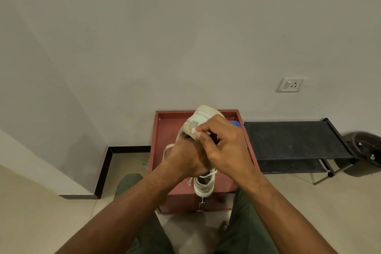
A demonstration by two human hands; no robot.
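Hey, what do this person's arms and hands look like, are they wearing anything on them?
The left forearm and right forearm are bare, no sleeves in view. The left hand and right hand wear no gloves; no watch, bracelet or ring shows on the visible parts. Dark green trousers cover the legs.

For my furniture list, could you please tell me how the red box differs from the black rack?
The red box is solid-sided with a raised rim; the black rack is an open frame with flat shelves. The red box sits under the held shoe; the black rack stands to its right. Both stand on the floor against the wall.
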